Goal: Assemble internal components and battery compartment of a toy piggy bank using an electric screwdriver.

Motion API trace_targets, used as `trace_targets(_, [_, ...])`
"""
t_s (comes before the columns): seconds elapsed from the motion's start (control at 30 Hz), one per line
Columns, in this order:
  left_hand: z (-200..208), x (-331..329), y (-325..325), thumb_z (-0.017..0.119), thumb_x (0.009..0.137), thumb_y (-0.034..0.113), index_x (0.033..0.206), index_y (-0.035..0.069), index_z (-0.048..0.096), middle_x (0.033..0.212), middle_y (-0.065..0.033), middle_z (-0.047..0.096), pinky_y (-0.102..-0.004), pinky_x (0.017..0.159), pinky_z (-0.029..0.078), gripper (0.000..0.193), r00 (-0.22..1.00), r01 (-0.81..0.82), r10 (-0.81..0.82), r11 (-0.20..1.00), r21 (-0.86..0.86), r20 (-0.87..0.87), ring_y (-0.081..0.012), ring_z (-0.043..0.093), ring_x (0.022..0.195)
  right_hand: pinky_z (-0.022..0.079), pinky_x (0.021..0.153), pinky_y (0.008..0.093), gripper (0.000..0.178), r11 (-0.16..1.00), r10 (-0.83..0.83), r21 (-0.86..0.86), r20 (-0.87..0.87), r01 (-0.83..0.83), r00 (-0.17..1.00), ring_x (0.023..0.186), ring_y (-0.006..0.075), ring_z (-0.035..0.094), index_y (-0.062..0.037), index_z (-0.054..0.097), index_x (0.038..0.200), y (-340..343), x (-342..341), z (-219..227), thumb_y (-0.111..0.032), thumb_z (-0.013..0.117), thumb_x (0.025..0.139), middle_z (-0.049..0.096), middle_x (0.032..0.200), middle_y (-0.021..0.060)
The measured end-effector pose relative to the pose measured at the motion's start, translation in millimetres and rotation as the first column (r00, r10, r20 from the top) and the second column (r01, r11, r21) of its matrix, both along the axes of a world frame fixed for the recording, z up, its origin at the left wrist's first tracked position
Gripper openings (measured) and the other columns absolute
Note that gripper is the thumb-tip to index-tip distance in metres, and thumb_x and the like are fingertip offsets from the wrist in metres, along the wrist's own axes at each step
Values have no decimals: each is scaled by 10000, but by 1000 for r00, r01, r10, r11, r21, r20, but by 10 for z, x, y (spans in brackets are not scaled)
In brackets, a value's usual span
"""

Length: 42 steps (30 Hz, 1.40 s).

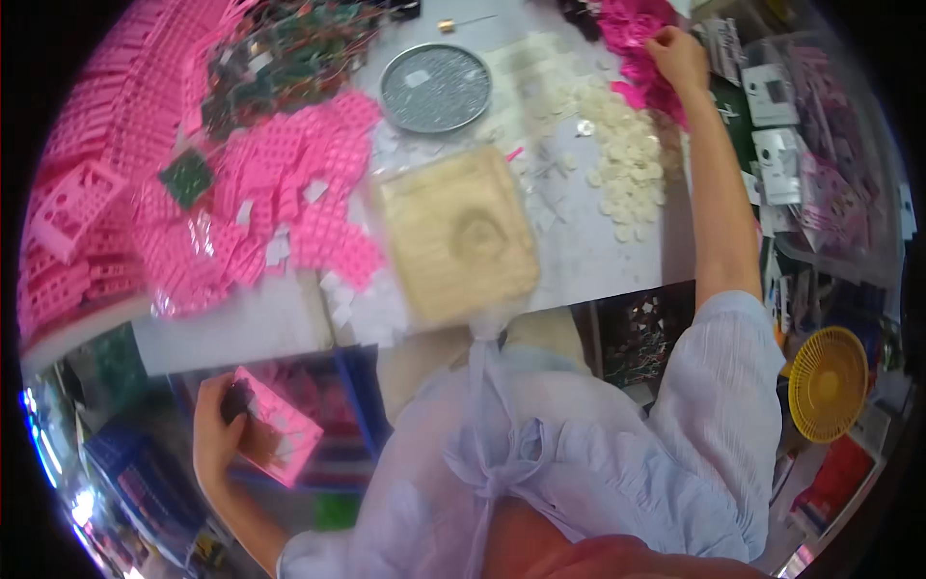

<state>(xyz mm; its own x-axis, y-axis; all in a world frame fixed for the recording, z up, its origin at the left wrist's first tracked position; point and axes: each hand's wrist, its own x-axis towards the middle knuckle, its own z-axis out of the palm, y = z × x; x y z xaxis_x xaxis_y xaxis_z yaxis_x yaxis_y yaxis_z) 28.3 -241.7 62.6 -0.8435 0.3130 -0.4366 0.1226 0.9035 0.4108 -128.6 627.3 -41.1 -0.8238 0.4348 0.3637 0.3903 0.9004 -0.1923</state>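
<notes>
Low on the left, below the table edge, my left hand (217, 425) is closed around an open pink plastic casing (301, 446). Small parts sit inside it, too blurred to name. My right arm stretches to the far right of the table. There my right hand (681, 60) has its fingers curled down into a heap of shiny magenta pieces (632, 34); what lies between the fingertips is hidden. On the table in front of me rests a square wooden block (434, 241) with a round hollow.
Pink plastic casings (299, 164) and green circuit boards (280, 68) cover the left of the table. A round metal tray (390, 96) of small grey parts stands behind the block. Whitish discs (632, 169) lie on the right. A yellow basket (828, 386) stands lower right.
</notes>
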Motion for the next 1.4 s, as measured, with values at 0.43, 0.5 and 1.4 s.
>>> trace_targets(0.43, [-579, -125, 2180, 781, 793, 103, 1007, 42, 680, 994, -150, 681, -437, 805, 529, 244, 831, 408, -246, 879, 248, -498, -360, 660, 928, 541, 720, 387, 131, 430, 892, -293, -6, -854, 451, 885, 282, 640, -56, 641, 921, -3011, 1294, 403, -72, 704, 808, 637, 875, 67])
trace_targets(0.5, [-611, -232, 2576, 788, 790, 124, 1056, 44, 680, 1058, -142, 673, -441, 843, 522, 298, 795, 488, -226, 790, 371, -563, -350, 651, 971, 535, 714, 418, 151, 434, 896, -240, 14, -868, 444, 870, 304, 621, -69, 618, 898, -3108, 1261, 341, -86, 711, 780, 620, 851, 73])
trace_targets(1.4, [711, -2257, 622, 722, 925, 317, 1110, 29, 609, 961, -105, 650, -345, 649, 480, 360, 228, -425, 655, 732, 532, -720, -176, 598, 763, 453, 653, 317, 171, 444, 759, -596, -147, -669, 635, 694, 199, 556, -3, 664, 975, -3162, 1403, 494, -1, 706, 809, 610, 807, 85])
